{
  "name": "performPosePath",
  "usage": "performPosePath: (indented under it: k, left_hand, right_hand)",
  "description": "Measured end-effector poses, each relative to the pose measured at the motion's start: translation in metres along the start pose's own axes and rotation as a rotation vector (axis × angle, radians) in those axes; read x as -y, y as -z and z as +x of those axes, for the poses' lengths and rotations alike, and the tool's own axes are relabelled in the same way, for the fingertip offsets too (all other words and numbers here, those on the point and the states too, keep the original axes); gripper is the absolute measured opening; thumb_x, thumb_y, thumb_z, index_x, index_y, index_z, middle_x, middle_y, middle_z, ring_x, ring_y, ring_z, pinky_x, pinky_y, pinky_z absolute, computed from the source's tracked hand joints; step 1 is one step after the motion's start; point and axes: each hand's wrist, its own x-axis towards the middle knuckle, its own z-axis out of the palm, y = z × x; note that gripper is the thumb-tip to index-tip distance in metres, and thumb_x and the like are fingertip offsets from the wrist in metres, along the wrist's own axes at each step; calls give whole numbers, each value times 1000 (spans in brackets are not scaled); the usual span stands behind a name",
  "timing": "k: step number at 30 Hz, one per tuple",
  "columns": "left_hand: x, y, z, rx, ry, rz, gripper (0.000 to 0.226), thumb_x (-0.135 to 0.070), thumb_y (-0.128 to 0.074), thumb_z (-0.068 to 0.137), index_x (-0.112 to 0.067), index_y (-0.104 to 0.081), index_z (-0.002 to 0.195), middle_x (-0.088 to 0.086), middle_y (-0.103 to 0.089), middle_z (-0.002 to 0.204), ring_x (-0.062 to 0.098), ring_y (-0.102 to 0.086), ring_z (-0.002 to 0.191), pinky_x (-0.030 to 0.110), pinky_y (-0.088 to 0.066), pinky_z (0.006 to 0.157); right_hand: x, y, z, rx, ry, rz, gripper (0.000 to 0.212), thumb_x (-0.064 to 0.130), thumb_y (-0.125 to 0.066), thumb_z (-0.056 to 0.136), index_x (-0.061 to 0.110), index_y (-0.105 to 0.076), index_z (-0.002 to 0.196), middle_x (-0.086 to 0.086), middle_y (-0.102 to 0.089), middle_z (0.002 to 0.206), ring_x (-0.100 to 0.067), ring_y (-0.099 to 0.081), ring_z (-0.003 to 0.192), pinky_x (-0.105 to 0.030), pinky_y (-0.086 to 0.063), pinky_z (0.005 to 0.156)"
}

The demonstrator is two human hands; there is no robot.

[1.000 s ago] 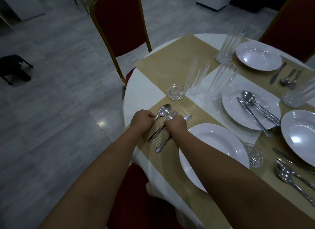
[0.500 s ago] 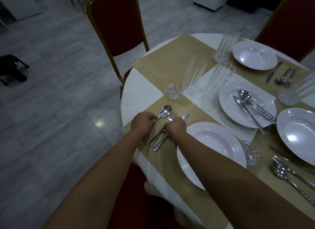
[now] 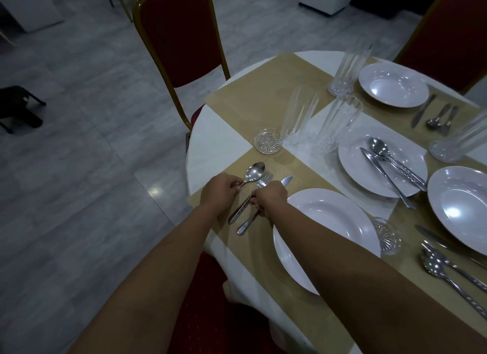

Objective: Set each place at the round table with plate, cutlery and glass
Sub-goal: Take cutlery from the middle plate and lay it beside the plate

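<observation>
On the gold placemat point(image 3: 266, 248) at the near place lie a spoon point(image 3: 253, 172), a fork point(image 3: 264, 181) and a knife point(image 3: 286, 180), side by side left of a white plate point(image 3: 332, 222). My left hand point(image 3: 220, 191) pinches the spoon's handle. My right hand point(image 3: 271, 199) grips the fork and knife handles, hiding their middles. Two tall clear glasses point(image 3: 299, 116) point(image 3: 337, 123) stand beyond the placemat beside a small glass coaster point(image 3: 268, 144).
Another plate point(image 3: 355, 169) carries a cutlery set. More plates point(image 3: 392, 83) point(image 3: 458, 203), glasses point(image 3: 347, 69) point(image 3: 458, 140), loose cutlery point(image 3: 453, 272) and a coaster point(image 3: 386, 235) fill the right side. Red chairs point(image 3: 181, 34) point(image 3: 448, 34) stand round the table; a third seat point(image 3: 210, 314) is below me.
The fork and knife handles have swung slightly closer to the spoon under my right hand. Both hands stay on the cutlery.
</observation>
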Motion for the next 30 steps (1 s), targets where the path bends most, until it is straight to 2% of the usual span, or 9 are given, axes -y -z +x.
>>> performPosePath:
  k: [2, 7, 10, 11, 13, 23, 26, 28, 30]
  left_hand:
    - [0, 0, 1, 1, 0, 4, 28, -14, -61, 89, -22, -71, 113, 5, -66, 107, 22, -60, 102, 36, -49, 87]
    - [2, -1, 3, -1, 9, -1, 28, -14, -61, 89, -24, -71, 113, 4, -66, 107, 21, -61, 101, 38, -50, 88]
    - [2, -3, 3, 3, 4, 15, 28, -15, -61, 90, -23, -71, 114, 4, -66, 108, 22, -61, 102, 38, -50, 88]
    - [2, -3, 4, 1, 4, 21, 28, -15, -61, 90, -22, -70, 115, 4, -66, 108, 22, -61, 103, 38, -50, 88]
    - [3, -3, 4, -5, 2, 35, 28, -15, -60, 91, -22, -70, 116, 4, -65, 109, 22, -61, 103, 36, -50, 87]
    - [2, -5, -1, -42, 15, 40, 30, -18, -58, 92, -21, -66, 121, 3, -63, 110, 21, -60, 103, 31, -47, 83]
    - [0, -7, -11, -117, 21, 27, 30, -21, -55, 94, -19, -63, 122, 3, -62, 117, 21, -59, 106, 35, -50, 85]
    - [-6, -8, -22, -190, 4, 68, 29, -22, -51, 95, -18, -61, 122, 3, -60, 121, 22, -56, 111, 37, -49, 87]
    - [-12, -13, -34, -236, -31, 100, 29, -18, -49, 95, -16, -61, 121, 4, -60, 120, 23, -54, 111, 37, -48, 87]
  right_hand:
    - [-3, -5, 9, -5, -21, 18, 9, 8, -63, 87, 1, -64, 92, -16, -74, 89, -16, -55, 49, -29, -44, 49]
    - [-1, -8, 10, -38, -10, 16, 6, 5, -65, 83, 1, -63, 87, -18, -73, 87, -22, -60, 59, -32, -50, 55]
    - [2, -5, 0, -6, 4, 46, 7, 5, -64, 86, -1, -63, 89, -17, -72, 79, -20, -58, 51, -29, -46, 48]
    - [4, -3, -4, 19, 20, 42, 6, 6, -64, 87, 1, -62, 85, -14, -69, 74, -18, -57, 51, -29, -46, 47]
    - [5, 2, -8, 72, 64, 27, 17, 7, -60, 88, 9, -55, 73, -6, -61, 65, -15, -56, 52, -26, -47, 49]
    - [6, 8, -11, 73, 76, 23, 21, 11, -58, 89, 11, -53, 69, -5, -58, 62, -15, -56, 53, -28, -49, 53]
    - [9, 15, -14, 76, 39, 50, 20, 10, -58, 90, 10, -54, 70, -7, -56, 61, -17, -52, 49, -30, -43, 47]
    - [9, 24, -16, 38, 45, 61, 22, 8, -58, 89, 6, -55, 67, -11, -58, 60, -21, -48, 44, -29, -37, 45]
    - [9, 38, -19, -81, 151, 18, 19, 9, -58, 86, 1, -61, 69, -13, -68, 69, -26, -58, 50, -29, -42, 48]
